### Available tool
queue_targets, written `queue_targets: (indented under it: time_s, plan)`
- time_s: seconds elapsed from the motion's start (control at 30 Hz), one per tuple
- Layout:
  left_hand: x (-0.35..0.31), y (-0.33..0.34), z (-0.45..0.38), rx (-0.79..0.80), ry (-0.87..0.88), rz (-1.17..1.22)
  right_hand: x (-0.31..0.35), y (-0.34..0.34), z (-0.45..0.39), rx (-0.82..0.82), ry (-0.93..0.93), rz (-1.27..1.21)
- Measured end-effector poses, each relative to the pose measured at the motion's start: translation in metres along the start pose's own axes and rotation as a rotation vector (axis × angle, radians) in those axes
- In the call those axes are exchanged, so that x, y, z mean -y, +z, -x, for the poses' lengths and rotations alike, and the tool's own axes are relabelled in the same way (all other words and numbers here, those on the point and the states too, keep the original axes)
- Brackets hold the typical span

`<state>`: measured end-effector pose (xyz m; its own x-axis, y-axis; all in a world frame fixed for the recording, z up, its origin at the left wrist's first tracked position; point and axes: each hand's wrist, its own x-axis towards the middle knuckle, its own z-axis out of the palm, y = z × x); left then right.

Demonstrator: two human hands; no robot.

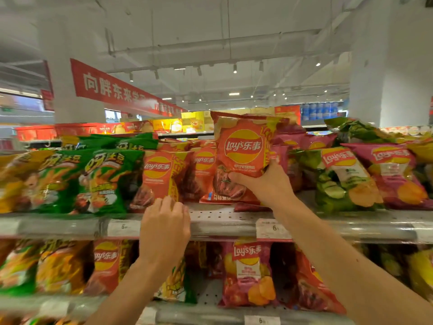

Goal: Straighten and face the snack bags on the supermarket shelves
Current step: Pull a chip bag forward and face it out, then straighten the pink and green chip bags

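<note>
My right hand point(264, 184) grips a red Lay's chip bag point(243, 151) by its lower right part and holds it upright above the top shelf point(225, 219), its front facing me. My left hand point(165, 228) reaches to the bottom edge of another red Lay's bag point(161, 177) standing on the same shelf; its fingers are curled at the shelf's front lip and the bag's lower edge. More red bags point(202, 170) stand behind and between the two.
Green snack bags point(103, 181) fill the shelf's left side; cucumber-green point(339, 181) and pink Lay's bags point(393, 174) lean on the right. A lower shelf point(210, 313) holds more chip bags point(248, 273). Price tags point(273, 228) line the shelf rail. A red banner point(112, 90) hangs overhead.
</note>
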<state>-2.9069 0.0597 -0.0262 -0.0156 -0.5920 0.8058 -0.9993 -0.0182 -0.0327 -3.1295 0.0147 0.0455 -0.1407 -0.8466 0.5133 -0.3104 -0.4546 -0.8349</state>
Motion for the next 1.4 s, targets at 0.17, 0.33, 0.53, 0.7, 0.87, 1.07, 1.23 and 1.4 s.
queue_targets:
  time_s: [0.17,0.33,0.53,0.7,0.87,1.07,1.23,1.4]
  plan:
    - [0.014,0.003,0.02,0.016,0.047,0.001,-0.002,0.073,-0.019,0.108,0.13,0.196]
    - [0.016,0.009,0.02,0.065,0.007,0.036,-0.012,0.103,-0.033,0.222,0.232,0.127]
    - [0.018,0.015,0.019,0.062,0.025,0.074,-0.011,0.101,-0.031,0.373,0.325,0.065]
    - [0.016,0.015,0.021,0.026,0.02,0.104,-0.01,0.102,-0.022,0.369,0.28,0.127]
    - [0.014,0.012,0.018,0.008,-0.028,0.095,-0.002,0.086,-0.01,0.38,0.2,0.403]
    - [-0.037,0.01,0.01,-0.113,0.021,0.467,-0.01,0.021,0.021,0.24,-0.015,0.417]
    - [-0.119,0.004,-0.005,-0.018,0.016,0.854,-0.027,-0.064,0.037,0.056,-0.017,0.264]
    - [-0.2,0.0,-0.021,0.044,0.014,1.022,-0.058,-0.168,0.034,-0.125,0.076,0.237]
